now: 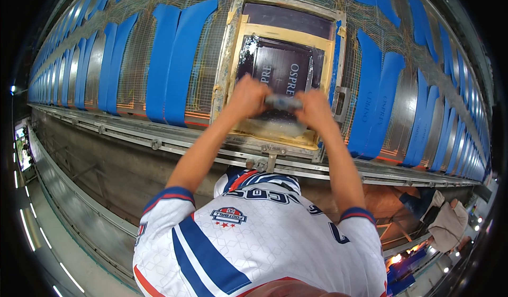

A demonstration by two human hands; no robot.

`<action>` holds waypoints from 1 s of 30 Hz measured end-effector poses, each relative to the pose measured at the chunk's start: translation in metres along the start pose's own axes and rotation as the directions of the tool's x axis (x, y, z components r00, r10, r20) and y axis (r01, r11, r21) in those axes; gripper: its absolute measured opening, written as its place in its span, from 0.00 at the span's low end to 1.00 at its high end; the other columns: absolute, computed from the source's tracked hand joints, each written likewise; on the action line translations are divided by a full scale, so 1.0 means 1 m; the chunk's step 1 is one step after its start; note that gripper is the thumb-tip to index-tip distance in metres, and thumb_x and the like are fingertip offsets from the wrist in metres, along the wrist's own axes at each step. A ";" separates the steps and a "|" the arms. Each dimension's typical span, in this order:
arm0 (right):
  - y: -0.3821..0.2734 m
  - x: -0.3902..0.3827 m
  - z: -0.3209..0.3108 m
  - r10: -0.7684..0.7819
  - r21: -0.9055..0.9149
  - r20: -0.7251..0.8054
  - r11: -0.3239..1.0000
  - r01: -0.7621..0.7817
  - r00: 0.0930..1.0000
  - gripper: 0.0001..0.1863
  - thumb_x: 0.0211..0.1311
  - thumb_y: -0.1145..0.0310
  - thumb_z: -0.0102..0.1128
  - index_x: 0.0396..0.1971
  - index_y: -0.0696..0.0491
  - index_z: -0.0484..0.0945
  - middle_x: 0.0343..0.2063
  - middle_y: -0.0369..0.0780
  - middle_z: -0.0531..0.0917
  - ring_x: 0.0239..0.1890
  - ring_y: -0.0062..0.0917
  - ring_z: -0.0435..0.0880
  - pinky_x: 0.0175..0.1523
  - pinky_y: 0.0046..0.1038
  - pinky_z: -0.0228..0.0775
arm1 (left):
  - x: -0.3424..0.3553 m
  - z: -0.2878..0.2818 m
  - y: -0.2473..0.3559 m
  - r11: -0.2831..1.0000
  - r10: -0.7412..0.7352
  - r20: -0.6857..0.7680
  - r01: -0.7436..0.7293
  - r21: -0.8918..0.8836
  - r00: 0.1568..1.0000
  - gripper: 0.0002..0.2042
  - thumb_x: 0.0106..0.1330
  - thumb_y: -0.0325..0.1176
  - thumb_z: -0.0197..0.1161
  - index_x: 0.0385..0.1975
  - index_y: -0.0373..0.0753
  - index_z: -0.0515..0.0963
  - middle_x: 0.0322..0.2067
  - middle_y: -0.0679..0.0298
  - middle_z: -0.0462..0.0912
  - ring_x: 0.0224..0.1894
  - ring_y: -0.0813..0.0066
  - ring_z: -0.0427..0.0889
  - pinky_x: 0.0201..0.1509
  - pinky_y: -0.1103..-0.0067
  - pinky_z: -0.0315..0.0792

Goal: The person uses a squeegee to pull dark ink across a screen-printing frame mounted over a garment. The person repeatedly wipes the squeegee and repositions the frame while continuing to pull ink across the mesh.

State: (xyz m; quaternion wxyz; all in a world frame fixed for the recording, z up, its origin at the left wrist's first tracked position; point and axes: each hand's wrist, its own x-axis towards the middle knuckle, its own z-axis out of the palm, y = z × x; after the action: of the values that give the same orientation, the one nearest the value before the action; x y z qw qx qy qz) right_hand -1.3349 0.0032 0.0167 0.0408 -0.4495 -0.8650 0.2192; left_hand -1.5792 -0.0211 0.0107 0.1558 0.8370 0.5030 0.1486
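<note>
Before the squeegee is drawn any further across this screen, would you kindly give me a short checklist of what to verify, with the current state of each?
1. Both hands on the squeegee: ok; left hand and right hand grip its two ends.
2. Squeegee inside the screen frame: ok; it lies over the dark mesh, near the lower part.
3. Frame flat on the long table: cannot tell; its underside is hidden.
4. Blue fabric pieces beside the frame lying flat: ok; they sit in even rows.
5. Ink ahead of the blade: cannot tell; the hands cover that edge.
6. Frame seated against the rail bracket: cannot tell.
</note>
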 end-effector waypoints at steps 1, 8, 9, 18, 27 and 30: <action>-0.011 -0.022 0.007 -0.009 0.044 0.021 0.999 0.008 1.000 0.15 0.44 0.63 0.74 0.34 0.50 0.84 0.29 0.45 0.83 0.40 0.41 0.81 0.48 0.43 0.70 | -0.027 0.005 0.014 1.000 -0.012 0.019 0.012 -0.006 1.000 0.10 0.45 0.40 0.77 0.24 0.48 0.83 0.25 0.65 0.83 0.32 0.64 0.82 0.42 0.67 0.68; 0.002 0.019 -0.020 0.001 0.036 0.078 0.999 -0.004 0.997 0.16 0.47 0.61 0.74 0.37 0.50 0.86 0.30 0.46 0.86 0.39 0.42 0.85 0.47 0.43 0.73 | 0.015 -0.023 -0.004 0.996 -0.005 0.093 -0.003 0.085 0.996 0.13 0.45 0.44 0.77 0.24 0.46 0.83 0.24 0.64 0.83 0.32 0.61 0.83 0.41 0.66 0.68; 0.015 0.044 -0.031 0.046 0.069 0.124 0.996 -0.054 0.991 0.17 0.47 0.60 0.74 0.38 0.50 0.86 0.32 0.47 0.86 0.40 0.43 0.85 0.48 0.43 0.74 | 0.038 -0.027 -0.017 0.996 -0.042 0.125 0.031 0.088 0.991 0.14 0.45 0.46 0.77 0.25 0.46 0.83 0.24 0.63 0.84 0.33 0.59 0.84 0.42 0.64 0.70; 0.073 0.163 -0.068 0.222 0.084 0.266 0.964 -0.252 0.938 0.27 0.46 0.53 0.78 0.45 0.52 0.86 0.39 0.49 0.87 0.45 0.44 0.86 0.51 0.42 0.77 | 0.156 -0.037 -0.087 0.996 -0.048 0.091 0.041 0.076 0.995 0.22 0.44 0.50 0.78 0.35 0.43 0.87 0.22 0.55 0.83 0.33 0.51 0.84 0.46 0.63 0.74; 0.045 0.089 -0.041 0.159 0.086 0.147 0.981 -0.173 0.976 0.19 0.44 0.56 0.76 0.37 0.49 0.86 0.35 0.48 0.87 0.41 0.45 0.86 0.47 0.42 0.78 | 0.089 -0.016 -0.046 0.998 -0.055 0.058 0.053 0.033 0.997 0.16 0.44 0.46 0.77 0.29 0.47 0.84 0.22 0.57 0.83 0.30 0.54 0.83 0.42 0.63 0.73; 0.009 0.011 -0.003 0.056 0.068 0.091 0.996 -0.063 0.994 0.18 0.43 0.58 0.76 0.35 0.49 0.85 0.30 0.46 0.86 0.38 0.44 0.85 0.47 0.43 0.75 | 0.009 -0.006 0.001 0.999 -0.041 0.113 0.038 0.029 0.993 0.14 0.45 0.44 0.77 0.29 0.49 0.84 0.24 0.65 0.83 0.31 0.63 0.81 0.44 0.68 0.68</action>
State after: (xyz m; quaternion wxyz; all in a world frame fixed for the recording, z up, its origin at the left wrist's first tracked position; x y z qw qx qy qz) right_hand -1.3337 0.0176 0.0142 0.0113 -0.4632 -0.8439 0.2706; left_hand -1.5767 -0.0132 0.0170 0.1758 0.8361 0.5116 0.0907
